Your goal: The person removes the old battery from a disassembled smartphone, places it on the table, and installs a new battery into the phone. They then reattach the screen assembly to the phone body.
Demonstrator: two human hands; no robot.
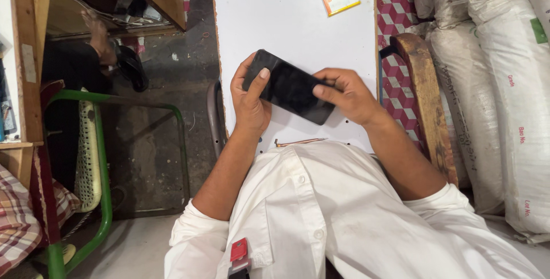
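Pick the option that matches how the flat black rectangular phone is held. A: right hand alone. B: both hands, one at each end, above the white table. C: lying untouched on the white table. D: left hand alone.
B: the left hand and right hand each grip an end of the flat black rectangular phone over the white table.

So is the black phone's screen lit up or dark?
Dark. The flat black rectangular phone, held over the white table by the left hand and right hand, shows only a plain black face, no glow.
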